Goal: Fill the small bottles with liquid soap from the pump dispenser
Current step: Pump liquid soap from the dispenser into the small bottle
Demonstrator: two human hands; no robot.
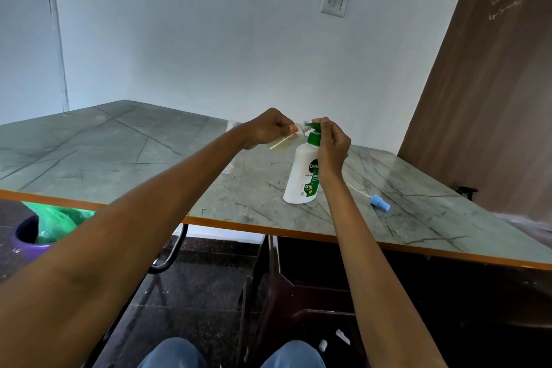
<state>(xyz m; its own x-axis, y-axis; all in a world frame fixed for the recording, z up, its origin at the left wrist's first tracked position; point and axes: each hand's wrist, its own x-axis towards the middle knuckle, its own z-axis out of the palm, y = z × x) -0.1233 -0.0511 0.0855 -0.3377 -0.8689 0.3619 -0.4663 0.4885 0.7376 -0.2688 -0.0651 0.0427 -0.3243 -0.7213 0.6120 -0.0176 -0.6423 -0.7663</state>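
Seated at a grey marble-patterned bench [388, 212] with an orange edge, both arms stretched forward. Left hand [268, 128] curled, pinching a small clear bottle [282, 145] near its neck, bottle tilted with its mouth up against the green spout. Bottle partly hidden by the fingers; a pale yellowish tint visible in its lower part, level hard to judge. Right hand [333, 146] curled around the green pump head [313, 131] of the soap dispenser [301, 176], fingers over the top of the pump, thumb side toward the spout. Dispenser white with a green label, standing upright on the bench, base near the front half of the surface. To the right of the dispenser, lying flat on the bench and well apart from both hands, a light blue spray cap [380, 202] with a thin white tube [357, 190] running back toward the right wrist. Below the left forearm, beyond the bench edge, a purple bin [30, 245] lined with a green bag [56, 218]. On the wall behind, a white switch plate [335, 1]. At the bottom, knees in blue jeans [176, 352].
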